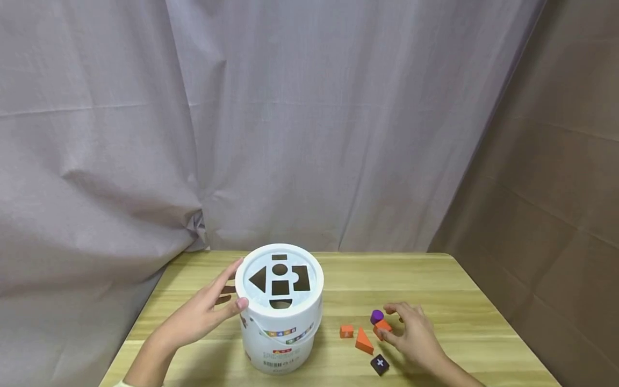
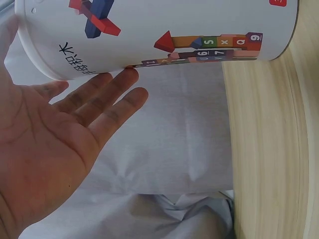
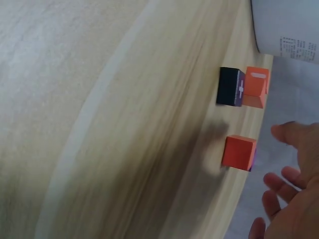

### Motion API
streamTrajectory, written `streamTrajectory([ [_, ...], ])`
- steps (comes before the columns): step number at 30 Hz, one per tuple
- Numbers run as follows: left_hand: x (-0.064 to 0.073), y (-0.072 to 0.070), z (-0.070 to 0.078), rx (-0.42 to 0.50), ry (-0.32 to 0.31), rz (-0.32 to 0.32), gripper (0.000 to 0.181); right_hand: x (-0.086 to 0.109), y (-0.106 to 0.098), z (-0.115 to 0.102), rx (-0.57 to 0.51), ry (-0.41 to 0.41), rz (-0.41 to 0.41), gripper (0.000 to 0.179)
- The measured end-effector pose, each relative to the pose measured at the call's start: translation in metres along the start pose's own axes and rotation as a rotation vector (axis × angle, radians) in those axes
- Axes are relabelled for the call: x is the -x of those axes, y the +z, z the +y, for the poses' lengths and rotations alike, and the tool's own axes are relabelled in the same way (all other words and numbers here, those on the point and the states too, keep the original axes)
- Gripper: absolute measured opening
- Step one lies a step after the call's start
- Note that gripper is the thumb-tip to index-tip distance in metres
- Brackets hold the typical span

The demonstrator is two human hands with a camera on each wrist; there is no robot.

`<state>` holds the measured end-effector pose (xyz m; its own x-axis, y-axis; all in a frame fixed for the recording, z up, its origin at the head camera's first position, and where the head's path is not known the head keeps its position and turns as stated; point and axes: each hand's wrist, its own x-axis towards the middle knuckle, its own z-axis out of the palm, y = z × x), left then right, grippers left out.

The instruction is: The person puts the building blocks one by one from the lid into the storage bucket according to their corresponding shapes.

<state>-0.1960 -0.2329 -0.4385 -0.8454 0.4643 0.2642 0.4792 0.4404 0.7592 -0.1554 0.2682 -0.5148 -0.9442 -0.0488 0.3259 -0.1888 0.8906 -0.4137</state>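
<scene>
A white bucket [image 1: 256, 344] stands upright on the table, its lid [image 1: 314, 260] cut with several shaped holes. My left hand [image 1: 205, 309] rests against its left side, thumb and fingertip at the lid's rim; the left wrist view shows nearly straight fingers [image 2: 107, 92] along the wall. Over the loose blocks, my right hand [image 1: 416, 336] has thumb and fingers spread about an orange block [image 1: 382, 329]. In the right wrist view a gap shows between the thumb [image 3: 286, 132] and that orange block [image 3: 239, 152]. A purple cylinder [image 1: 377, 316] lies right behind it.
Between bucket and right hand lie a small orange block [image 1: 346, 331] and an orange triangular block [image 1: 364, 342]. A dark block with a white plus [image 1: 380, 365] is nearer the front. Grey curtains [image 1: 309, 134] hang behind the wooden table [image 1: 387, 269].
</scene>
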Motion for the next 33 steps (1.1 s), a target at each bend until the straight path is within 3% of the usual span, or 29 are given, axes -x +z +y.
streamTrajectory([
  [5,0.002,0.001,-0.001,-0.008,0.008,0.004,0.085,-0.002,0.008,0.002,0.001,0.05,-0.023,0.05],
  [14,0.001,0.001,-0.003,-0.025,0.012,0.009,0.085,-0.002,0.016,-0.002,-0.123,0.083,-0.054,0.042],
  [18,0.0,0.0,-0.003,-0.024,0.013,0.003,0.085,-0.002,0.018,-0.001,-0.106,0.092,-0.039,0.042],
  [33,0.001,0.001,-0.002,-0.007,0.001,-0.002,0.086,-0.001,0.003,-0.002,-0.101,0.117,-0.048,0.045],
])
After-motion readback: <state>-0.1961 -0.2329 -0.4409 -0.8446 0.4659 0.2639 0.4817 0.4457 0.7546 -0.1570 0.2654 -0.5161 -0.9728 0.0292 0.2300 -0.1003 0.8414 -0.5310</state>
